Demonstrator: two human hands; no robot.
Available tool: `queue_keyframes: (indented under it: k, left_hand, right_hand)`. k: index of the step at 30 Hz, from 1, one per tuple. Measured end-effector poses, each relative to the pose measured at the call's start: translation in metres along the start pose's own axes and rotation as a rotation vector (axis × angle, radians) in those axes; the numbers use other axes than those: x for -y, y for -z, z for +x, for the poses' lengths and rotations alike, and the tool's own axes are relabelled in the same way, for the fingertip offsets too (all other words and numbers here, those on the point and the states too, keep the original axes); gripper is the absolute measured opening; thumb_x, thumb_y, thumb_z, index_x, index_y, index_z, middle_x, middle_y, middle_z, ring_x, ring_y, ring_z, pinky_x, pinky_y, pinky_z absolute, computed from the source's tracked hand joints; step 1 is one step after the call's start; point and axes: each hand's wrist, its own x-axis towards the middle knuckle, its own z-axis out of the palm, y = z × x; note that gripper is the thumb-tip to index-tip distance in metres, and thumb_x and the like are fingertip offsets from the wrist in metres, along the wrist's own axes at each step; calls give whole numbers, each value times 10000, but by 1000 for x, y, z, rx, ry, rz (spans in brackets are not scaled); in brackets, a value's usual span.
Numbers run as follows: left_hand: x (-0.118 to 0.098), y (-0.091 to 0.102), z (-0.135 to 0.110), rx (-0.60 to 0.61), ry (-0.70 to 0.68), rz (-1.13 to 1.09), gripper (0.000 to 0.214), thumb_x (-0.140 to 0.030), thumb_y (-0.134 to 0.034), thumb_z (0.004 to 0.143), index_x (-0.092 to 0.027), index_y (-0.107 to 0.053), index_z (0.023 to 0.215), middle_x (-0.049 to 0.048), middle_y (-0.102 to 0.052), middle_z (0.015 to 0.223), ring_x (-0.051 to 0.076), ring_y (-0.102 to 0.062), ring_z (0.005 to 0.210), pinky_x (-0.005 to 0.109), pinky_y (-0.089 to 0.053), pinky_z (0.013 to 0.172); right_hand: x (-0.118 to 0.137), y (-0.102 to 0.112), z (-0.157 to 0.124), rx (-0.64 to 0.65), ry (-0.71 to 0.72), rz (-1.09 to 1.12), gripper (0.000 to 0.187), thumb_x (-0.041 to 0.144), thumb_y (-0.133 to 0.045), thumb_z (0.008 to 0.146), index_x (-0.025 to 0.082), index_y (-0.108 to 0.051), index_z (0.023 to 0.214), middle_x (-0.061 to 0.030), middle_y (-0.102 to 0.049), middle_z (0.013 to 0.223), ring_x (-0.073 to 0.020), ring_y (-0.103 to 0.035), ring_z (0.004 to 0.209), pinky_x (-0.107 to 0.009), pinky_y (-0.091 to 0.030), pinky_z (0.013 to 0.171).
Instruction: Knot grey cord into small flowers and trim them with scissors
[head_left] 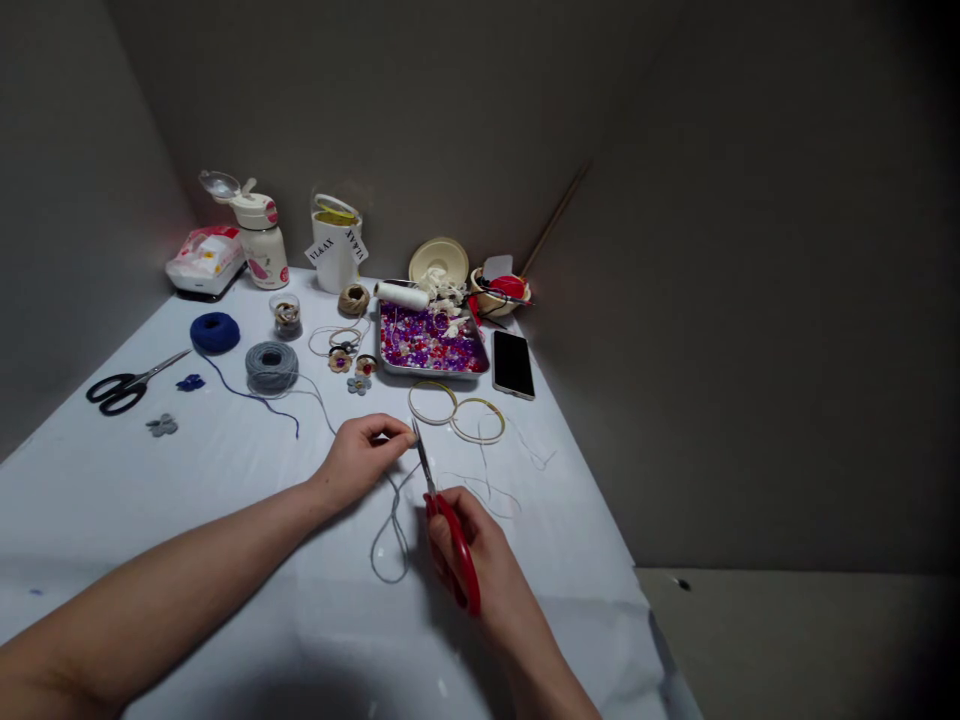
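Note:
My left hand [367, 450] is closed in a pinch, thumb against forefinger, on grey yarn. A loose loop of grey yarn [391, 540] trails on the table below it. In my right hand [476, 545] are red-handled scissors [456, 560], fingers wrapped through the handles. Their blades point away from me, with the tips right at my left fingertips; whether they touch the yarn is too small to tell. A ball of grey yarn [271, 368] sits beyond my left hand, a strand running from it toward that hand.
Two hoops [478, 421] lie beyond the scissors, near a bead tray [431, 340] and a phone [513, 365]. Left are blue yarn [214, 333], black-handled scissors [124, 392] and small crocheted flowers [162, 426]. A bottle [264, 255] and a white canister [337, 255] stand behind.

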Motion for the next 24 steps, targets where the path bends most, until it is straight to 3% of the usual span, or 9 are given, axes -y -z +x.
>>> queue_keyframes:
  k: [10, 13, 16, 18, 20, 22, 24]
  left_hand:
    - [2, 1, 2, -34, 5, -48, 138, -296, -676, 708, -159, -693, 705, 32, -681, 716, 146, -573, 687, 267, -441, 673]
    - [8, 2, 5, -86, 14, -80, 130, -291, -684, 711, -163, -699, 726, 27, -679, 736, 137, -566, 703, 257, -431, 681]
    - [11, 3, 8, -111, 31, -154, 122, -285, -704, 698, -167, -701, 729, 14, -664, 715, 119, -548, 680, 244, -423, 666]
    - [10, 2, 8, -37, 76, -222, 129, -286, -722, 683, -162, -698, 712, 5, -643, 667, 105, -533, 639, 236, -416, 640]
    - [7, 1, 5, 120, 178, -303, 152, -287, -753, 650, -154, -692, 688, 5, -631, 643, 98, -531, 611, 233, -415, 619]
    - [5, 1, 2, 313, 295, -369, 184, -289, -787, 610, -145, -689, 669, 15, -635, 643, 101, -548, 611, 240, -427, 621]
    - [3, 1, 0, 463, 358, -398, 195, -292, -798, 606, -141, -695, 675, 44, -667, 707, 115, -577, 650, 260, -448, 659]
  right_hand:
    - [2, -3, 4, -23, 2, -24, 370, 549, -599, 762, 217, -437, 773, 99, -390, 493, -61, -309, 393, -195, -250, 380]
    - [9, 2, 11, -81, 79, -107, 374, 523, -654, 713, 208, -486, 826, 88, -427, 530, -74, -351, 424, -209, -291, 417]
    - [22, 18, 20, -239, 234, -247, 447, 518, -692, 646, 189, -527, 898, 36, -518, 628, -125, -474, 542, -249, -390, 517]
    - [28, 36, 22, -382, 313, -383, 489, 517, -645, 673, 178, -519, 1002, -21, -591, 727, -173, -549, 633, -292, -437, 594]
    - [29, 57, 19, -545, 319, -572, 516, 476, -594, 710, 169, -487, 1111, -81, -637, 840, -217, -597, 716, -333, -455, 657]
    - [24, 78, 13, -709, 225, -784, 529, 451, -566, 723, 146, -478, 1146, -135, -652, 897, -263, -618, 769, -366, -457, 680]
    - [12, 96, 6, -787, 94, -944, 503, 426, -531, 751, 121, -481, 1147, -167, -657, 904, -287, -628, 770, -378, -459, 675]
